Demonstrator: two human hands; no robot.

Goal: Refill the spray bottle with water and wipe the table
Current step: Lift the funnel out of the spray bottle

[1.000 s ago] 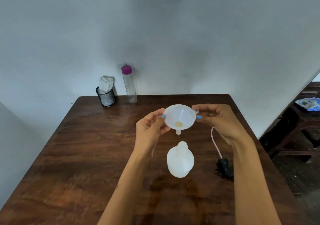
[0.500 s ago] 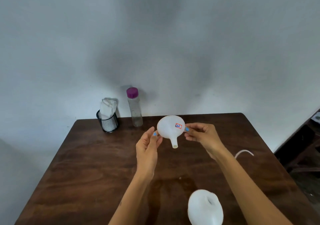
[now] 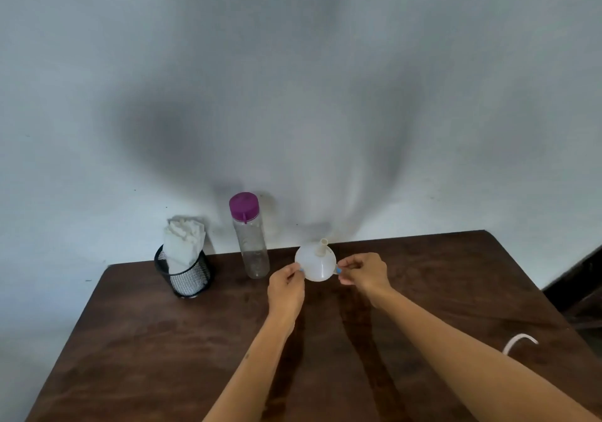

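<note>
Over the table's far half: I see both hands raised above the wood, holding the funnel (image 3: 315,263) between them.
Far edge: the table (image 3: 136,350) ends against the wall (image 3: 293,79) just beyond my hands; the funnel's spout pokes up across that line.
Right edge: it runs from the far corner down past my right forearm, with dark floor beyond it.
Left edge: it slants away well left of my left arm, with bare wood between.
Open room: bare wood lies beneath both forearms and off to the left of my left hand.
Left hand (image 3: 286,286): fingers curled, pinching the funnel's rim on its left side, wrist straight, forearm rising from the lower middle.
Right hand (image 3: 363,272): fingertips pinching the small tab on the funnel's right rim, forearm reaching in from the lower right corner.
Funnel: white, turned spout-up and tilted away from me.
Water bottle (image 3: 250,236): clear, purple cap, upright just left of my left hand, by the wall.
Mesh cup (image 3: 185,275): black, farther left, with white cloth (image 3: 182,242) standing in it.
Tube (image 3: 519,342): a white loop on the wood right of my right forearm, near the edge.
Spray bottle: I cannot see it.
</note>
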